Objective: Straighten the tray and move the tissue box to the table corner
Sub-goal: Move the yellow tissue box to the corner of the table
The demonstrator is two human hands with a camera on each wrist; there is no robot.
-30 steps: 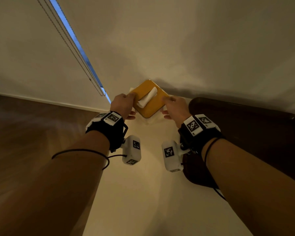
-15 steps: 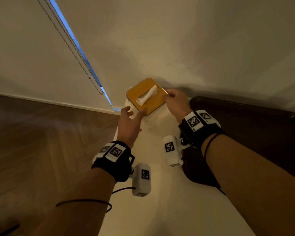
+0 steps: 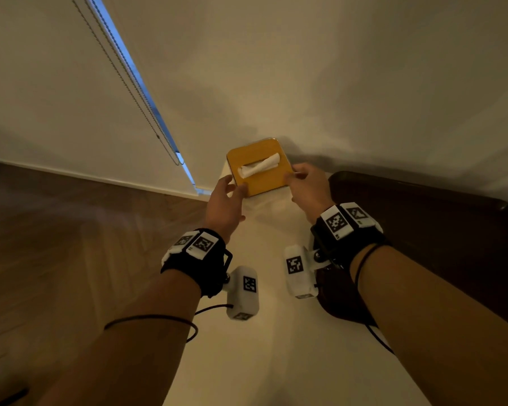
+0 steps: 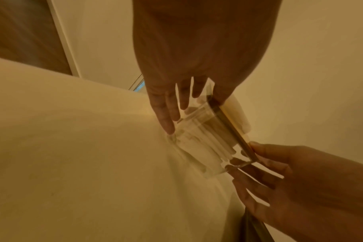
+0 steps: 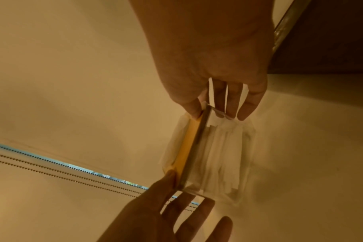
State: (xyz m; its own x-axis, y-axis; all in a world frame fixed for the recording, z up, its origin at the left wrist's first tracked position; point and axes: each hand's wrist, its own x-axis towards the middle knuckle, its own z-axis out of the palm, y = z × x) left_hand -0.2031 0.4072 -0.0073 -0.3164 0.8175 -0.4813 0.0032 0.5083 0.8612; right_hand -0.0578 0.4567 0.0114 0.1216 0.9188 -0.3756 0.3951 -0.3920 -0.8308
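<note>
The tissue box [image 3: 266, 184] has a yellow lid, a clear body [image 4: 201, 131] and a white tissue [image 3: 258, 167] poking from its slot. It stands at the far left corner of the pale table [image 3: 261, 361], near the wall. My left hand [image 3: 233, 186] touches its near left corner, thumb on the lid and fingers straight along the clear side. My right hand [image 3: 294, 175] pinches the right corner, thumb on the lid edge and fingers on the side [image 5: 218, 113]. The dark brown tray [image 3: 423, 230] lies to the right, partly under my right forearm.
A wall runs close behind the box. A window blind with bead chains [image 3: 129, 83] hangs at the left. Wooden floor [image 3: 71, 244] lies beyond the table's left edge. Bare tabletop stretches toward me between my arms.
The box has turned from a diamond stance to sit squarer with the table edges. My left hand drew back from it, then reached forward to its near left corner again.
</note>
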